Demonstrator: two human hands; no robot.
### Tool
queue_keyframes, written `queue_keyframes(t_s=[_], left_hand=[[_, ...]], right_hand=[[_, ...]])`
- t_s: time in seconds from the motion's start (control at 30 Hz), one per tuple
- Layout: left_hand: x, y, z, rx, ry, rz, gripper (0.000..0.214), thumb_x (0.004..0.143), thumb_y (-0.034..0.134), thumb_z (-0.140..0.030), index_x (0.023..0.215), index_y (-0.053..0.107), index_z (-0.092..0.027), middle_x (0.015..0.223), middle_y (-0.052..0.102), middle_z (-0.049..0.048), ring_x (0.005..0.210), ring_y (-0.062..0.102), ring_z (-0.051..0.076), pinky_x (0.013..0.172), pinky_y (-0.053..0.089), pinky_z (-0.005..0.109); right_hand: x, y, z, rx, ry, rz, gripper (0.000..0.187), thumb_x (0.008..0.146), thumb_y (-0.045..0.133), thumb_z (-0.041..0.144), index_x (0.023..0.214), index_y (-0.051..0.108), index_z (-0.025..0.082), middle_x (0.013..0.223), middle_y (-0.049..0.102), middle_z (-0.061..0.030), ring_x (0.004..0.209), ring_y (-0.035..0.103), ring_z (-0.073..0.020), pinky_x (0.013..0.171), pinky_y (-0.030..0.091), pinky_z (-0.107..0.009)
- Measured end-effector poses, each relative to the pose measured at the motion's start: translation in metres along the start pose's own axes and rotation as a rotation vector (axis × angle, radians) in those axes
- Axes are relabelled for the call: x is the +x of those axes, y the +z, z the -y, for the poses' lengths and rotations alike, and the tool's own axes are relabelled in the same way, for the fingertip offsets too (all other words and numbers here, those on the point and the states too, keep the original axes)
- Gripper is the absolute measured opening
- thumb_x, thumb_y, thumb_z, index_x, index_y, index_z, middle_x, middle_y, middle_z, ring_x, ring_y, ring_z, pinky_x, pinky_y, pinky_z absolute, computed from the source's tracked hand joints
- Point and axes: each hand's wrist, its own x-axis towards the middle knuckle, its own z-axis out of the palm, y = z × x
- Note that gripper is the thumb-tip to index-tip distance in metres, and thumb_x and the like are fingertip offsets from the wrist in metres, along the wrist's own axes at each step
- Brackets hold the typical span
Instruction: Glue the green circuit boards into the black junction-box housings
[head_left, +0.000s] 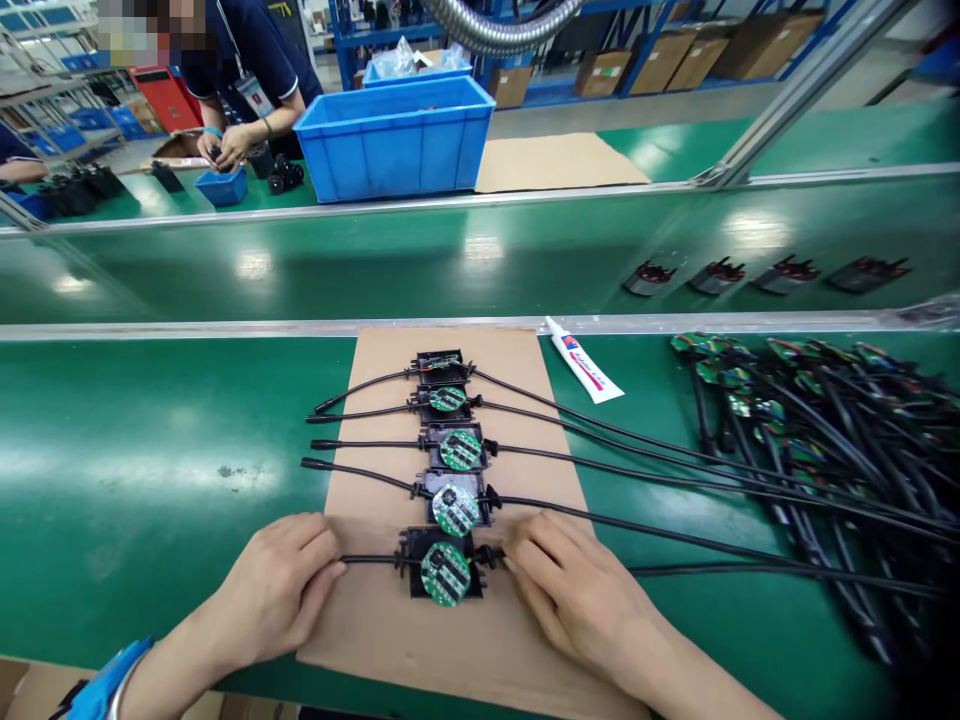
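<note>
while pinching the short lead (371, 559) with the left hand (289, 575) and the long cable (690, 570) with the right hand (570, 585), has the nearest circuit board (445, 575) between both; closer to the right, along a left-to-right axis.

Electronics factory, green workbench (150, 560), circuit boards (445, 576), blue shelving (551, 92) (boxes (664, 66) aboard)

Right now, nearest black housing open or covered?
Open: the black housing has no cover over it; its round green circuit board lies exposed on top.
</note>
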Motion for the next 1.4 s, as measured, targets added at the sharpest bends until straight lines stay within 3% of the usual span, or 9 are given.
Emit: queue_keyframes(t_s=[0.27,0.37,0.47,0.67,0.8,0.9,1.0,1.13,1.4], left_hand=[[0.008,-0.009,-0.001,-0.043,-0.04,0.003,0.008,0.089,0.045,-0.019,0.083,0.05,-0.019,0.077,0.054,0.0034,0.069,0.052,0.019,0.062,0.042,0.03],[0.023,-0.017,0.003,-0.103,-0.011,-0.031,0.005,0.089,0.047,-0.021,0.086,0.05,-0.02,0.079,0.056,0.003,0.072,0.054,0.018,0.062,0.044,0.027],[0.054,-0.027,0.001,-0.171,0.05,-0.05,0.01,0.092,0.045,-0.019,0.083,0.051,-0.021,0.078,0.057,0.0015,0.072,0.055,0.016,0.063,0.043,0.024],[0.132,-0.05,-0.015,-0.377,0.104,-0.018,0.011,0.088,0.051,-0.018,0.078,0.055,-0.02,0.077,0.058,-0.0009,0.071,0.055,0.013,0.063,0.043,0.023],[0.182,-0.044,-0.012,-0.587,-0.039,-0.003,0.006,0.084,0.057,-0.021,0.088,0.061,-0.019,0.079,0.059,-0.0001,0.068,0.055,0.012,0.061,0.044,0.023],[0.217,-0.028,-0.009,-0.958,-0.124,-0.075,0.03,0.084,0.061,-0.03,0.111,0.058,-0.017,0.089,0.06,0.0032,0.067,0.054,0.011,0.06,0.046,0.023],[0.24,-0.019,-0.013,-1.351,-0.142,-0.192,0.04,0.081,0.068,-0.042,0.106,0.057,-0.013,0.086,0.061,0.004,0.065,0.057,0.011,0.06,0.048,0.024],[0.245,-0.022,-0.016,-1.467,-0.152,-0.273,0.044,0.08,0.067,-0.054,0.087,0.056,-0.012,0.074,0.062,0.0027,0.062,0.059,0.011,0.062,0.05,0.024],[0.237,-0.021,-0.007,-1.515,-0.153,-0.29,0.049,0.07,0.077,-0.054,0.086,0.059,-0.011,0.07,0.062,0.0014,0.06,0.06,0.01,0.06,0.051,0.022]], right_hand=[[0.005,-0.031,-0.004,0.135,0.059,0.09,0.013,0.089,0.045,0.017,0.086,0.057,0.02,0.082,0.056,-0.0057,0.075,0.052,-0.0189,0.067,0.044,-0.032],[0.031,-0.063,-0.042,0.103,0.175,0.023,0.016,0.091,0.044,0.023,0.09,0.06,0.02,0.087,0.06,-0.0075,0.084,0.055,-0.0203,0.076,0.046,-0.033],[0.066,-0.085,-0.101,-0.122,0.573,-0.084,0.019,0.089,0.047,0.031,0.088,0.061,0.018,0.093,0.062,-0.0119,0.095,0.056,-0.0255,0.085,0.043,-0.037],[0.098,-0.083,-0.176,-0.041,0.813,-0.006,0.027,0.072,0.065,0.04,0.064,0.05,0.02,0.058,0.058,-0.004,0.055,0.055,-0.0185,0.051,0.035,-0.028],[0.104,-0.077,-0.156,0.14,0.737,-0.067,0.027,0.084,0.049,0.045,0.072,0.048,0.021,0.059,0.059,-0.0017,0.053,0.054,-0.0165,0.048,0.036,-0.027],[0.119,-0.076,-0.115,0.336,0.64,-0.11,0.033,0.09,0.039,0.052,0.087,0.048,0.021,0.071,0.064,-0.0023,0.057,0.059,-0.0157,0.049,0.043,-0.026],[0.138,-0.076,-0.073,0.587,0.459,-0.186,0.03,0.09,0.047,0.048,0.098,0.05,0.02,0.084,0.067,-0.0046,0.068,0.063,-0.0158,0.056,0.05,-0.026],[0.152,-0.076,-0.043,0.43,0.305,-0.302,0.028,0.088,0.056,0.033,0.113,0.055,0.021,0.091,0.069,-0.0036,0.073,0.063,-0.0156,0.063,0.049,-0.026],[0.155,-0.064,-0.038,0.539,0.375,-0.307,0.026,0.093,0.049,0.04,0.088,0.064,0.019,0.066,0.064,-0.0001,0.05,0.057,-0.0113,0.046,0.046,-0.021]])
